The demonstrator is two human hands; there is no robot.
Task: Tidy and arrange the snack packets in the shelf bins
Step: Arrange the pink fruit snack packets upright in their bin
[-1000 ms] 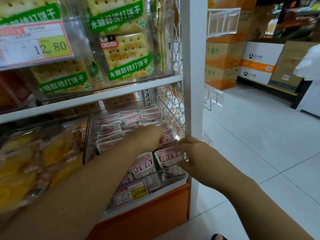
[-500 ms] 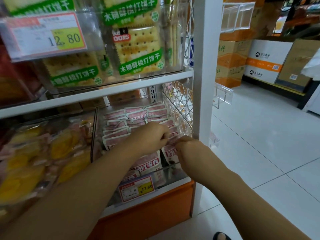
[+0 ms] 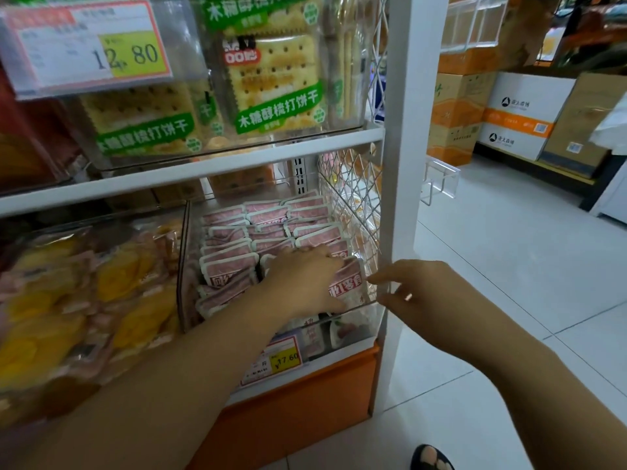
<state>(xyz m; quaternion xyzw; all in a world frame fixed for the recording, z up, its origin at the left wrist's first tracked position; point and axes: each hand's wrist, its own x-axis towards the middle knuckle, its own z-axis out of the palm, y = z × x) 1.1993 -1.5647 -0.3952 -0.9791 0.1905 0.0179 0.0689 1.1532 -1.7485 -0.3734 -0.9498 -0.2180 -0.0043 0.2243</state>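
Pink-and-white snack packets [image 3: 271, 232] stand in rows inside a clear plastic bin [image 3: 342, 334] on the lower shelf. My left hand [image 3: 302, 283] reaches into the bin from the left. Its fingers lie over the top of the front right packet [image 3: 351, 288] and its thumb curls under it, so it grips that packet. My right hand [image 3: 424, 293] hovers just outside the bin's front right corner. Its fingers are loosely curled and hold nothing, with the fingertips near the bin's rim.
A bin of yellow snack packs [image 3: 84, 300] sits to the left. Green-labelled cracker packs [image 3: 274, 83] fill the shelf above. A white post [image 3: 403, 164] and wire mesh [image 3: 353, 198] close the right side. Cardboard boxes [image 3: 458, 113] stand across the tiled aisle.
My right hand has let go of the front packets and drawn back out of the bin to the right. My left hand has shifted right onto the front right packet.
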